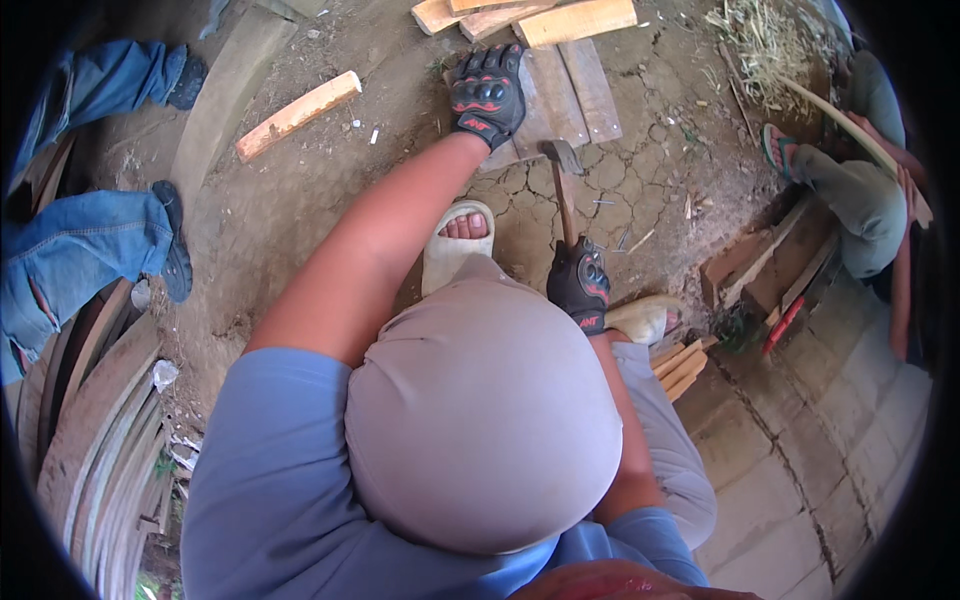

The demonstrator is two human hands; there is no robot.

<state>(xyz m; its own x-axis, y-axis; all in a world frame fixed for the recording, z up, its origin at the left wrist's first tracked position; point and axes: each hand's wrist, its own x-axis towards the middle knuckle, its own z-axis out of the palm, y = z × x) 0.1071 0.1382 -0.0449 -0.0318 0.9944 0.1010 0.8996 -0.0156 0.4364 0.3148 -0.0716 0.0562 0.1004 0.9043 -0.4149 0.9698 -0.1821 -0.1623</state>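
My left hand (488, 95), in a black glove with red marks, is closed at the left side of flat wooden boards (548, 95) lying side by side on the ground. Its fingertips are partly hidden. A similar glove covers my right hand (579, 285), which is wrapped round the wooden handle of a claw hammer (566, 195). The hammer's metal head is at the boards' near edge; whether it touches them I cannot tell. Loose nails (603, 203) lie on the cracked soil right of the hammer.
Cut wood pieces (575, 22) lie beyond the boards, and one wood strip (298, 116) to the left. People sit or stand at both sides: jeans (90, 240) at left, a bent knee (860, 210) at right. Stacked planks (105, 440) fill the lower left. Straw (765, 50) lies upper right.
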